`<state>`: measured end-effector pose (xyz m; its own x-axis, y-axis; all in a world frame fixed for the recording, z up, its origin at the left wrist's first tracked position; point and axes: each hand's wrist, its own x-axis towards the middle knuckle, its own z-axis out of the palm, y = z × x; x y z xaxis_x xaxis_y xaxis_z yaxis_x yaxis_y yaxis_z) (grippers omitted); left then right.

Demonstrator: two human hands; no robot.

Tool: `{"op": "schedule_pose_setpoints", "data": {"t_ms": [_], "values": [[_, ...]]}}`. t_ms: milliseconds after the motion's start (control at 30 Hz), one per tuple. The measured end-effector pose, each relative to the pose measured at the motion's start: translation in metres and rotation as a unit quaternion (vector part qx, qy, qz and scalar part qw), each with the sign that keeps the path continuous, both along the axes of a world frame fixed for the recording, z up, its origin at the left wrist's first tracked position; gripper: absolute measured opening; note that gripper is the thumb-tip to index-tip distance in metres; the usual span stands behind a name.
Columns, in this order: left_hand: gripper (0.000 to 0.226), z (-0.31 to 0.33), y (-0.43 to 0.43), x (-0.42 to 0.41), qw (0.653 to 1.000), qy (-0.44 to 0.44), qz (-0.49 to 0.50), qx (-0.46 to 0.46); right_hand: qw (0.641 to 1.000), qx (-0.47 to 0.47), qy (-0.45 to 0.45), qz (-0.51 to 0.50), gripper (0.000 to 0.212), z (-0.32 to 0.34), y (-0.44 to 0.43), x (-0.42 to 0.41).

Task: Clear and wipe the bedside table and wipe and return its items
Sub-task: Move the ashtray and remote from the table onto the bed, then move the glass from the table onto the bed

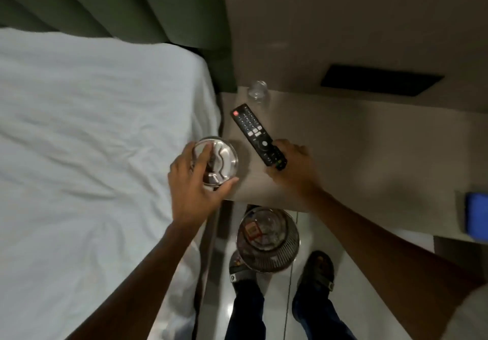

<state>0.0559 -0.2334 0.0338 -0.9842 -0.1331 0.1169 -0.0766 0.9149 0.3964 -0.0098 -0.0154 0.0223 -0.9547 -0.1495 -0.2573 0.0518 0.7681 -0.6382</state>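
A beige bedside table [343,139] stands between the bed and the wall. My left hand [192,189] grips a round clear glass ashtray [221,157] at the table's left front corner, beside the bed. My right hand [293,165] holds the near end of a black remote control [256,131], which points away toward the wall. A clear drinking glass [257,91] stands at the table's back left corner, untouched.
A white-sheeted bed [92,141] fills the left, with a green headboard [132,4] behind it. A wire waste bin [268,239] with rubbish stands on the floor by my feet. A blue object [476,215] lies at the right edge. A dark panel [380,79] sits in the wall.
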Motion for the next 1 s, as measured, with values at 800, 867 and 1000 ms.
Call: {"op": "schedule_pose_setpoints", "data": {"t_ms": [800,867,1000], "values": [[0.063,0.039,-0.18,0.082,0.97,-0.002,0.241,-0.032,0.992,0.025,0.081,0.088,0.032,0.048,-0.197,0.018],[0.055,0.036,-0.155,0.04,0.983,0.03,0.178,-0.043,0.99,0.077,0.089,0.072,0.034,0.035,-0.159,-0.018],[0.046,0.034,-0.082,-0.037,0.993,0.062,0.072,-0.063,0.975,0.205,0.042,0.072,0.063,0.018,-0.095,-0.084]]}}
